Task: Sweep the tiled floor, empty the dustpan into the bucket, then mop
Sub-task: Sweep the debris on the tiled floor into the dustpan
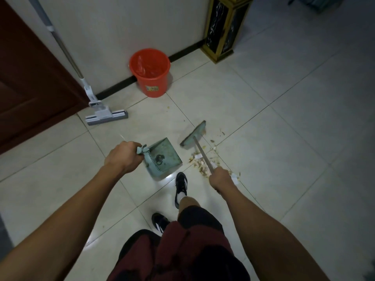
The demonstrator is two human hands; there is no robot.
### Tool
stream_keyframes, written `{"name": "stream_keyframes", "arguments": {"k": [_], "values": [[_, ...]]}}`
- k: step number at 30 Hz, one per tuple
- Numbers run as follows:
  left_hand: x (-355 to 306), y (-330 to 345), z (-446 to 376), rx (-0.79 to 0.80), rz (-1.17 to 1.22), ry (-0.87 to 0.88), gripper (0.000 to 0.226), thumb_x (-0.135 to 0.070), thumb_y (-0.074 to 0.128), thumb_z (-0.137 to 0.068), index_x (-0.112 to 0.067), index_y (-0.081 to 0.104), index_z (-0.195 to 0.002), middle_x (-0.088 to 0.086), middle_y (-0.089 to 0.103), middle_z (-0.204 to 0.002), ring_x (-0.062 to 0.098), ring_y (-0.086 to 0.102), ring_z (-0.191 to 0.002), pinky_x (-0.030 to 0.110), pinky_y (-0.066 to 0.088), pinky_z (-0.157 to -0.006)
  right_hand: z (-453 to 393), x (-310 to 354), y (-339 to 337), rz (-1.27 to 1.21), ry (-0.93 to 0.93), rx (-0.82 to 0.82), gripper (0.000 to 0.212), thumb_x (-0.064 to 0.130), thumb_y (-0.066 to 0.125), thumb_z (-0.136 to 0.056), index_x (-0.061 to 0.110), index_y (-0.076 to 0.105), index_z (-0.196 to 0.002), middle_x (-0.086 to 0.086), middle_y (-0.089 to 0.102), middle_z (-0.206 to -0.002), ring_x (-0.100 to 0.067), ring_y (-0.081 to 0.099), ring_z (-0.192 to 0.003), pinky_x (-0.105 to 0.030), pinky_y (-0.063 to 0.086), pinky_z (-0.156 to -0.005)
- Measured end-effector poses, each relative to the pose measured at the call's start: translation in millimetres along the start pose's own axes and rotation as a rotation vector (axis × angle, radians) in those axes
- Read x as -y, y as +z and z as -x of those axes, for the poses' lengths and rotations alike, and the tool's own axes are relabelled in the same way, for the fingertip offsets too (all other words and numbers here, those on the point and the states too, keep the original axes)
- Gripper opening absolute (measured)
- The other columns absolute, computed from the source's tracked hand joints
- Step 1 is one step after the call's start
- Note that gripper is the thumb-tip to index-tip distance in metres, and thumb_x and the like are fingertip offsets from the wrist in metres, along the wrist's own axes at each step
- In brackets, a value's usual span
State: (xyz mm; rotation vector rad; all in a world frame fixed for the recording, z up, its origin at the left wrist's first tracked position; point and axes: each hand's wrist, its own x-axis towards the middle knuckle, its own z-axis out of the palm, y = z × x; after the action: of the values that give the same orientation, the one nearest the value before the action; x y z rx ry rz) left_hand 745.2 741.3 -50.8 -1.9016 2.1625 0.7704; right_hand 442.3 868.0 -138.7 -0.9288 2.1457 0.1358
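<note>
Head view: broom (193, 136) handle partly hidden inside right hand (221, 178).

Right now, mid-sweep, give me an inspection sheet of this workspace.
Surface: pale tiled floor, glare patch near the feet.
Job's things: dustpan on the floor; broom head beyond the debris pile; red bucket by the wall; mop leaning left.
Clutter: stray crumbs toward the bucket.
Hands: left hand grips the dustpan handle; right hand grips the broom handle.
Cables: nothing seen.
Surroundings: brown door, black-and-gold stand.
</note>
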Motion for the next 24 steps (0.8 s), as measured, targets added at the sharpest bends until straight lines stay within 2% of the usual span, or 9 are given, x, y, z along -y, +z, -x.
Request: {"name": "stream_keyframes", "arguments": {"k": [4,9,12,15,18,24], "values": [[6,-7,-11,-0.002,0.009,-0.011,0.015,-0.037,0.065,-0.087,-0.025,0.072,-0.091,0.008,0.071,-0.088,0.033,0.066,-0.08,0.04,0.059,-0.072,-17,25,-4,-0.005,-0.038,-0.002,0.034,0.015,0.045,-0.089,0.009,0.057,-0.12,-0.013,0.064,-0.112,-0.031,0.066,-0.093,-0.043,0.06,-0.076],[20,-22,-44,0.007,0.041,-0.087,0.015,-0.037,0.063,-0.087,-0.026,0.072,-0.093,0.006,0.07,-0.088,0.032,0.065,-0.08,0.041,0.06,-0.074,-62,68,-15,0.05,-0.11,0.011,0.032,0.016,0.049,-0.093,0.01,0.059,-0.123,-0.013,0.064,-0.118,-0.032,0.064,-0.103,-0.036,0.056,-0.082],[27,-34,-71,0.024,0.05,-0.122,0.015,-0.038,0.065,-0.089,-0.026,0.073,-0.093,0.005,0.069,-0.087,0.03,0.065,-0.079,0.04,0.059,-0.073,-95,101,-26,0.086,-0.154,0.026,0.03,0.019,0.05,-0.094,0.011,0.058,-0.122,-0.012,0.064,-0.117,-0.031,0.064,-0.102,-0.035,0.054,-0.082],[30,-46,-104,0.038,0.047,-0.153,0.013,-0.038,0.065,-0.089,-0.027,0.072,-0.091,0.004,0.068,-0.084,0.029,0.064,-0.077,0.038,0.058,-0.07,-131,137,-36,0.085,-0.201,0.039,0.027,0.021,0.05,-0.094,0.011,0.059,-0.117,-0.01,0.065,-0.112,-0.028,0.065,-0.096,-0.039,0.057,-0.084],[29,-59,-138,0.056,0.039,-0.175,0.01,-0.037,0.065,-0.089,-0.029,0.071,-0.09,0.002,0.067,-0.082,0.027,0.064,-0.076,0.036,0.057,-0.07,-168,176,-49,0.081,-0.253,0.036,0.018,0.018,0.05,-0.094,0.01,0.059,-0.107,-0.009,0.066,-0.105,-0.027,0.068,-0.091,-0.039,0.059,-0.081],[28,-77,-195,0.066,0.059,-0.217,0.007,-0.035,0.066,-0.09,-0.031,0.069,-0.085,-0.001,0.066,-0.077,0.026,0.064,-0.074,0.036,0.056,-0.067,-228,244,-75,0.118,-0.276,0.061,0.019,0.011,0.053,-0.093,0.003,0.061,-0.108,-0.011,0.067,-0.101,-0.029,0.07,-0.09,-0.04,0.06,-0.079]]}}
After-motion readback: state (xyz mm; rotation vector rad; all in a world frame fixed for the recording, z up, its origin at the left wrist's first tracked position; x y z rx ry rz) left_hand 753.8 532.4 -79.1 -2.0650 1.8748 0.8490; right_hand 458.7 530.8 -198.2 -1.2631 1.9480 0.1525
